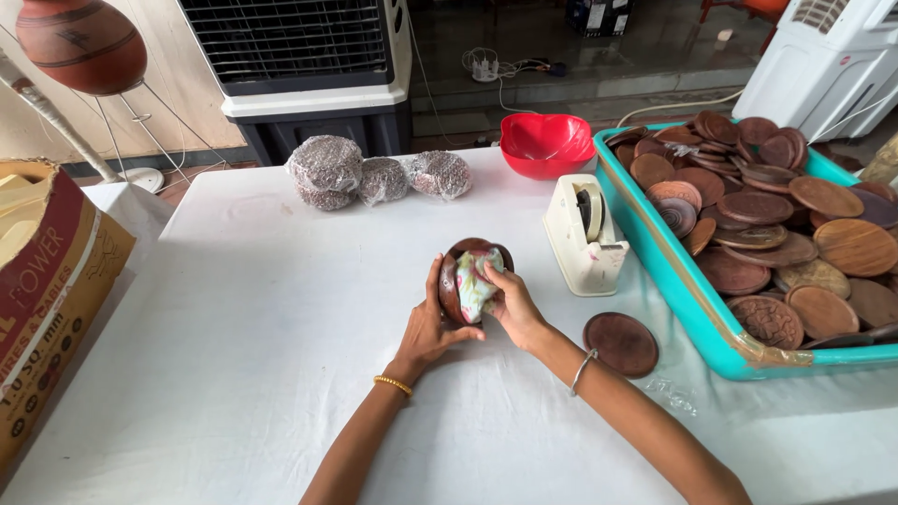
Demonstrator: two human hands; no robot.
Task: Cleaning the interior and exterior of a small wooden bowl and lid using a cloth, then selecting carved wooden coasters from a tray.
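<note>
Both hands work mid-table: my left hand (432,323) cups a brown wooden disc (456,279) while my right hand (512,304) pinches a patterned cloth (476,283) against it, mid-wipe I judge; next needs steady turning. Three plastic-wrapped bundles (374,175) sit far; a printed cardboard box (47,281) stands left.

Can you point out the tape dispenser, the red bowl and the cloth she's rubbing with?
tape dispenser (582,238), head view, its cream side
red bowl (545,142), head view, inner hollow
cloth (475,285), head view, crumpled middle
</note>
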